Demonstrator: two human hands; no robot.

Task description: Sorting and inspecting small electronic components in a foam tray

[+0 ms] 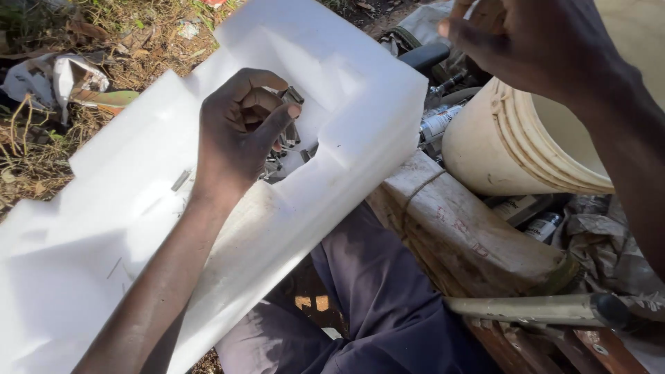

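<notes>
Fingers of left hand (239, 131) curled shut on a bunch of small metal pieces (291, 131), inside the recess of the white foam block (360, 90). Loose bunch, so strays likely drop into the recess or grass. Right hand (533, 41) is raised beyond the block over the cream bucket (512, 145), fingers pinched together; can't tell on what.

Hard sunlight blows out the white foam tray (125, 228), wiping its surface detail; the left hand (239, 131) and forearm cast sharp shadows on it. The right hand (526, 41) at the top edge is slightly blurred
</notes>
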